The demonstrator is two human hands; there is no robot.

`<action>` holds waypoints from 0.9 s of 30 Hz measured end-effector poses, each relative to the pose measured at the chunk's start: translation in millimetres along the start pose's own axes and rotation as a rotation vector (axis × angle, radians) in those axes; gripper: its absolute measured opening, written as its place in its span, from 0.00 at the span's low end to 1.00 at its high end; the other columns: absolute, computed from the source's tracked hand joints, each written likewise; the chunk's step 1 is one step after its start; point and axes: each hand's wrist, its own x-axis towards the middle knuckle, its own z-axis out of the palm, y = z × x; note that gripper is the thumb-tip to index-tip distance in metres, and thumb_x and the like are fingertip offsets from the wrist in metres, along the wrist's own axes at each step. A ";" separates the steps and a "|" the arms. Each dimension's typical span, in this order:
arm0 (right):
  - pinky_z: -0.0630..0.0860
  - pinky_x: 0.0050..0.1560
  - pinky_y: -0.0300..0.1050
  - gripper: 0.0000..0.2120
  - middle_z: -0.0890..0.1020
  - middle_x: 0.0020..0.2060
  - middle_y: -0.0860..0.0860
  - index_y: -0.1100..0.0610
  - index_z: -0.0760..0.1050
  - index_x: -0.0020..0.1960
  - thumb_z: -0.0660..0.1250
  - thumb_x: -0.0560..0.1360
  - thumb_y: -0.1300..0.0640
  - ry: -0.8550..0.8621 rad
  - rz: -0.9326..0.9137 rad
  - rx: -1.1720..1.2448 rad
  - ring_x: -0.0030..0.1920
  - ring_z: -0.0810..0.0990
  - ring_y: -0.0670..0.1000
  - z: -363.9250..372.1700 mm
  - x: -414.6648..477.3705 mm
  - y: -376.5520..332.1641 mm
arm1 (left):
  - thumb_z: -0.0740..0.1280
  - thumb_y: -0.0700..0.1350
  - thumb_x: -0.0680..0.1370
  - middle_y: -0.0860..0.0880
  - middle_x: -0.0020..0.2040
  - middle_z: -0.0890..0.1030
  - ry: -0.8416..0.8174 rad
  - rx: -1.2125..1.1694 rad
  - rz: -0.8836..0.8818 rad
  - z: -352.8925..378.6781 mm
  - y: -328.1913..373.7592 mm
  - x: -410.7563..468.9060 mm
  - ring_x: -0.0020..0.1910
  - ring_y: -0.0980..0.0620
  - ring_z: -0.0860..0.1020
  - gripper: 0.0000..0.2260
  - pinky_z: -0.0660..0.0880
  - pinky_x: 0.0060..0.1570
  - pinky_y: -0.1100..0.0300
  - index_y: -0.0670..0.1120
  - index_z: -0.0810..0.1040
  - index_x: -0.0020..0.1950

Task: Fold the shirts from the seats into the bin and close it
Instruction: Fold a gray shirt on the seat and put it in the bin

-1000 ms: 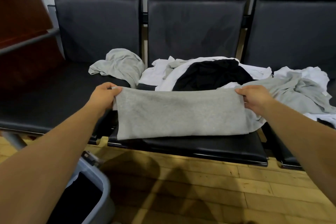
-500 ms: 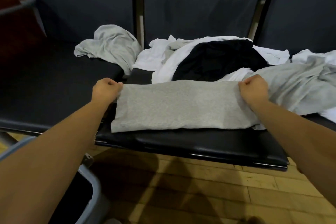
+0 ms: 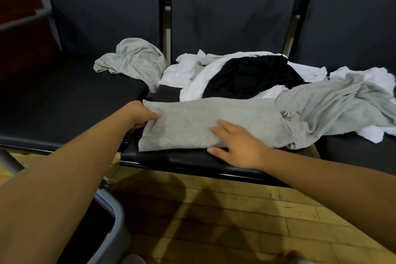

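Observation:
A grey shirt [image 3: 205,122], folded into a flat band, lies across the front of the middle black seat [image 3: 188,159]. My left hand [image 3: 139,114] grips its left edge, thumb on top of the cloth. My right hand [image 3: 237,146] lies flat with spread fingers on the shirt's lower right part, near the seat's front edge. Behind it sits a heap of a black shirt [image 3: 248,77] and white shirts [image 3: 186,68]. Another grey shirt [image 3: 336,103] sprawls to the right. A crumpled grey shirt [image 3: 135,60] lies on the left seat. The bin's grey rim [image 3: 116,218] shows at bottom left, open.
Three dark padded seats with upright backs [image 3: 231,10] stand in a row. A wooden plank floor [image 3: 235,221] lies in front. A metal bench leg [image 3: 9,161] and a dark red wooden piece [image 3: 19,28] are at the left.
My right hand let go of the shirt's right edge and moved left and nearer, now lying flat on the cloth. My left hand still holds the left edge.

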 end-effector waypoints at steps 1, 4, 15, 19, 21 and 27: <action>0.46 0.79 0.50 0.46 0.51 0.81 0.52 0.49 0.53 0.81 0.40 0.69 0.26 -0.012 0.006 -0.006 0.80 0.49 0.52 4.6 -3.2 -1.7 | 0.73 0.49 0.77 0.42 0.47 0.80 -0.002 -0.041 0.016 0.2 -0.5 -1.8 0.41 0.47 0.75 0.14 0.74 0.40 0.55 0.39 0.80 0.54; 0.47 0.79 0.50 0.39 0.55 0.80 0.52 0.50 0.57 0.80 0.43 0.75 0.30 0.038 0.034 0.050 0.80 0.51 0.52 10.7 0.1 -0.3 | 0.65 0.45 0.82 0.43 0.58 0.78 0.021 -0.259 0.079 -1.2 1.5 -13.1 0.53 0.44 0.77 0.13 0.76 0.47 0.51 0.41 0.76 0.65; 0.66 0.35 0.48 0.05 0.82 0.45 0.55 0.59 0.74 0.51 0.60 0.80 0.59 0.286 -0.187 -0.237 0.42 0.81 0.60 1.1 6.2 -60.9 | 0.60 0.45 0.81 0.39 0.56 0.81 0.209 -0.158 0.131 -32.4 -3.5 -20.8 0.55 0.40 0.79 0.12 0.76 0.56 0.48 0.40 0.80 0.55; 0.71 0.61 0.50 0.18 0.74 0.67 0.57 0.60 0.71 0.67 0.59 0.82 0.51 0.088 -0.183 -0.068 0.66 0.74 0.59 15.2 9.2 -92.6 | 0.61 0.47 0.81 0.40 0.53 0.80 0.237 -0.035 0.180 -54.3 1.0 -39.6 0.52 0.41 0.78 0.13 0.74 0.51 0.48 0.39 0.79 0.54; 0.61 0.73 0.48 0.30 0.67 0.74 0.56 0.59 0.66 0.74 0.60 0.80 0.41 -0.043 -0.157 0.149 0.74 0.65 0.57 11.8 9.0 -99.0 | 0.60 0.46 0.81 0.40 0.52 0.78 0.255 0.030 0.221 -60.0 8.3 -52.3 0.48 0.44 0.76 0.11 0.70 0.44 0.52 0.39 0.77 0.55; 0.74 0.64 0.45 0.14 0.81 0.60 0.49 0.54 0.80 0.57 0.64 0.80 0.45 0.056 0.218 1.115 0.62 0.78 0.50 -30.3 3.8 -70.3 | 0.61 0.46 0.81 0.45 0.43 0.75 0.192 -0.029 0.380 -35.5 65.7 -92.9 0.40 0.47 0.75 0.07 0.71 0.34 0.57 0.44 0.75 0.48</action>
